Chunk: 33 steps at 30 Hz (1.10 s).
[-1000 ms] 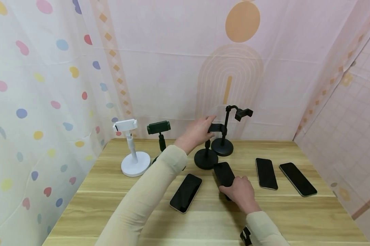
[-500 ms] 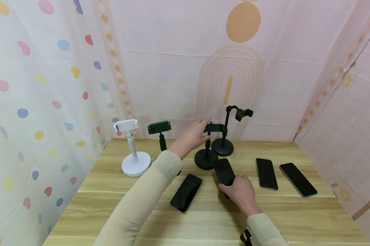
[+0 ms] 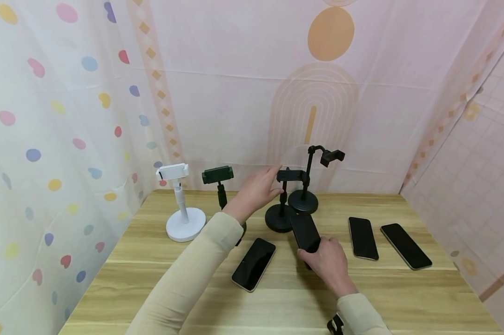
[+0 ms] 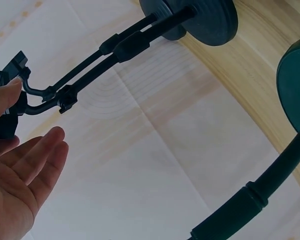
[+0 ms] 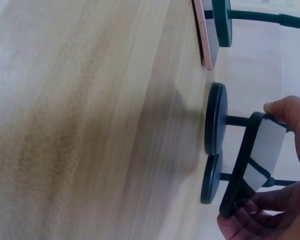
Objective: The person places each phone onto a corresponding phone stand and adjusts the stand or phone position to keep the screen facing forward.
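Note:
My right hand [image 3: 329, 263] holds a black smartphone [image 3: 306, 235] by its long edges. In the right wrist view the phone is tilted and raised off the wood, thumb on one edge and fingertips on the other. My left hand [image 3: 256, 190] is beside the clamp [image 3: 291, 175] of the front black phone stand [image 3: 278, 218]. In the left wrist view its thumb overlaps that clamp, while the other fingers extend loosely below. Another black phone stand [image 3: 304, 201] with a bent neck stands right behind. The raised phone's far end overlaps the front stand's base in the head view.
Left of the hands stand a white phone stand [image 3: 185, 225] and a green one [image 3: 217, 175], the green partly hidden by the left arm. Another phone [image 3: 253, 265] lies at front centre. Two more phones, one [image 3: 363, 238] beside the other [image 3: 406, 246], lie on the right. A patterned curtain [image 3: 235, 93] backs the table.
My left hand has drawn back leftward and slightly down, exposing more of the black stand's clamp. The phone in my right hand has lifted and shifted slightly toward the stand.

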Tool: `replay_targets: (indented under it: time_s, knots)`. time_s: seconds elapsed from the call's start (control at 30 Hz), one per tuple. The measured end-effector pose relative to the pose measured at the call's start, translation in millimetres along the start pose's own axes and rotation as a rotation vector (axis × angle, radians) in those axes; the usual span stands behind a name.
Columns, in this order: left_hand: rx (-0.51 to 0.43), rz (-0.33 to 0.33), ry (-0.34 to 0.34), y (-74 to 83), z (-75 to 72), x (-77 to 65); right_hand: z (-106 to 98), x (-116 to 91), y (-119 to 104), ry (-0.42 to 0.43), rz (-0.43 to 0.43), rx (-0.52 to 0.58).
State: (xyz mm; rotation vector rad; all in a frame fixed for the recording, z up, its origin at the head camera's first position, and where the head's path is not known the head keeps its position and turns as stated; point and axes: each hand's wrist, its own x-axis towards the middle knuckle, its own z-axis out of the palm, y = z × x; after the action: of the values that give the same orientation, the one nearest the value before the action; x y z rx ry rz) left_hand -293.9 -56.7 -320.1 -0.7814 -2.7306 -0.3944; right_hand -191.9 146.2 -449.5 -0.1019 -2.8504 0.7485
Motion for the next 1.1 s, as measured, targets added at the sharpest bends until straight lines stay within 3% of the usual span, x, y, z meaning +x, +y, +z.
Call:
replay_targets:
  time_s: [0.57,1.1]
  knots:
    - [-0.05,0.051,0.111,-6.9,4.4,-15.8,-11,-3,-11,0.014,-0.014,0.034]
    - [-0.063,0.035,0.133,-13.4,9.9,-21.4,-20,-4,-28,0.094,-0.073,0.106]
